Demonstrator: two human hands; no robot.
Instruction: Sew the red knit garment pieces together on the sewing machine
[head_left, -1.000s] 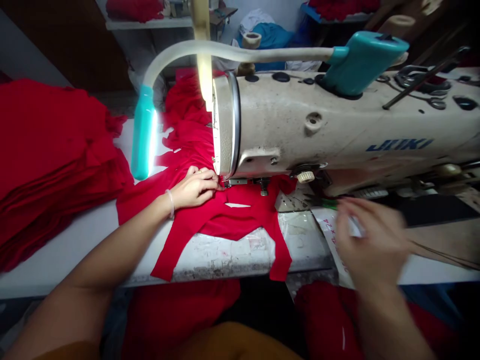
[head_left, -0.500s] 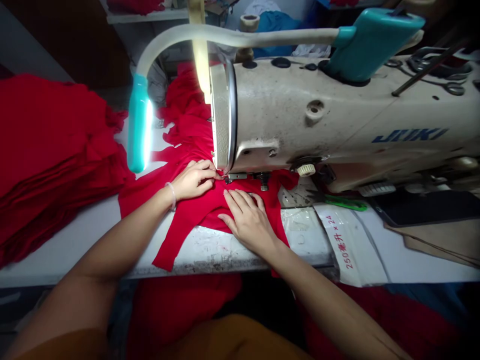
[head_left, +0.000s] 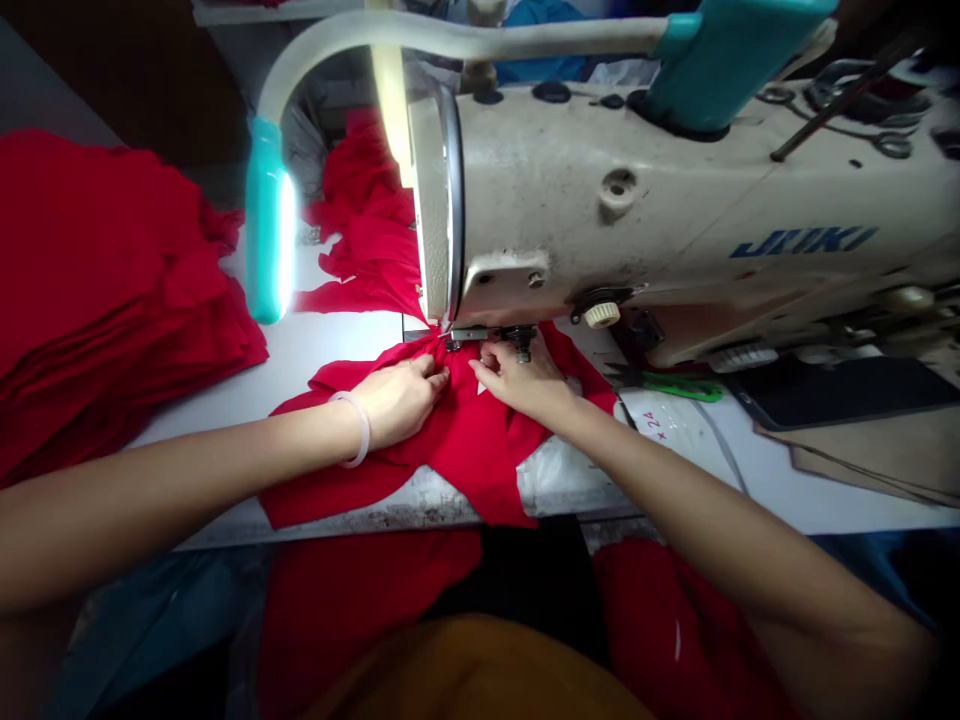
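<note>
A piece of red fabric (head_left: 480,455) lies bunched under the needle area of a sewing machine (head_left: 540,200), its lower flaps reaching the table's front edge. My left hand (head_left: 401,400), a pale bangle at its wrist, is closed on the gathered fabric just left of the presser foot (head_left: 454,343). To the right of the foot, my right hand (head_left: 525,380) has its thumb and forefinger pinched on the fabric. A small white pointed bit (head_left: 481,388) shows below that thumb; I cannot tell what it is. The machine head partly hides the right fingers.
A tall stack of red fabric (head_left: 112,300) stands at the left. More red cloth (head_left: 367,230) is heaped behind the needle. A lit teal lamp (head_left: 266,220) hangs left of the machine. Green-handled snips (head_left: 682,386) and a dark phone (head_left: 840,388) lie at the right.
The fabric has been turned and bunched, with its flaps hanging differently. My left hand has moved slightly down; my right hand has gone from lying flat to pinching, up and closer to the foot.
</note>
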